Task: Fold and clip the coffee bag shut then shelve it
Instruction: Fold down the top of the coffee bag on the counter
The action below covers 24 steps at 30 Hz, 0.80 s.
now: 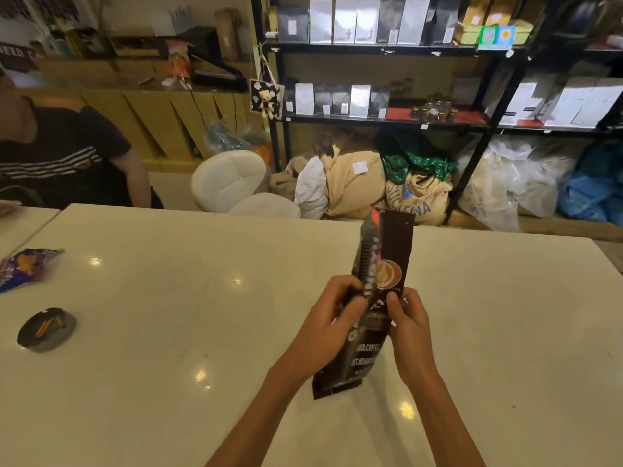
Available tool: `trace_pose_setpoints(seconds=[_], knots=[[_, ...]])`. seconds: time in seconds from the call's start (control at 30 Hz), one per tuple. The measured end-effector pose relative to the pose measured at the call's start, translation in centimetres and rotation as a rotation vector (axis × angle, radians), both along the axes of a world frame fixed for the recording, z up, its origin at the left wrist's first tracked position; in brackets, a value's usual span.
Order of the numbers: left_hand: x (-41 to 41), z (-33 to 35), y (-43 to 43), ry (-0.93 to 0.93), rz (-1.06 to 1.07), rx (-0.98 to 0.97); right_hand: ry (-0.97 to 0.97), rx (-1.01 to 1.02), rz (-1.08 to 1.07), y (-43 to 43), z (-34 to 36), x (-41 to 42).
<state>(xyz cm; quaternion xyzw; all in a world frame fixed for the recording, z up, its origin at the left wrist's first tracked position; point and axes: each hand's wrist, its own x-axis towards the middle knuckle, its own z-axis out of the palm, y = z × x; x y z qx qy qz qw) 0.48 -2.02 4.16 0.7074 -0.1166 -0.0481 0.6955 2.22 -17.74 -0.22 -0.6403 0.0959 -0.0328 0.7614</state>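
Both hands were on the coffee bag (381,288), which stood tall and dark over the white table (168,298) with its bottom edge resting at or just above the tabletop, close to the person. Left hand (332,318) was wrapped around the bag's left edge about halfway up, fingers closed on it. Right hand (406,318) was pinching the right edge at roughly the same height, thumb pressed on the front panel.

Honestly it looked like the very start of the job to me. The top of the bag was sticking straight up, no fold in it that I could see, and the sides were pressed in so it looked narrow and creased lengthwise. So I'd call it the flatten-and-line-up stage before folding.

Next move would need the hands to slide up to the top edge, squeeze it flat and roll it down evenly, keeping it from springing back.

Couldn't spot a clip anywhere for sure. There was a small dark round thing (46,329) on the table off to the left, no idea what it was.

Black shelving (371,48) with other coffee bags (354,21) stood well beyond the table, so shelving was a way off yet.
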Motion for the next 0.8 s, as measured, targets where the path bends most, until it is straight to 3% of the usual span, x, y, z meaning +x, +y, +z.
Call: trace_pose_setpoints(seconds=[0.1, 0.17, 0.3, 0.5, 0.7, 0.8], knots=[[0.3, 0.0, -0.3, 0.09, 0.136, -0.147, 0.016, 0.04, -0.004, 0.5, -0.4, 0.5], [0.4, -0.3, -0.9, 0.11, 0.166, 0.0, 0.02, 0.051, 0.02, 0.8, -0.6, 0.5], [0.1, -0.7, -1.5, -0.097, 0.312, 0.298, 0.055, 0.046, 0.059, 0.8, -0.8, 1.0], [0.2, -1.2, 0.0, -0.16, 0.327, 0.236, 0.028, 0.1, 0.074, 0.6, -0.8, 1.4], [2.1, -1.1, 1.7, -0.146, 0.225, 0.158, -0.088, -0.162, -0.06, 1.4, -0.4, 0.5], [3.2, -1.3, 2.3, -0.203, 0.273, 0.174, -0.128, -0.304, -0.154, 2.2, 0.0, -0.1]])
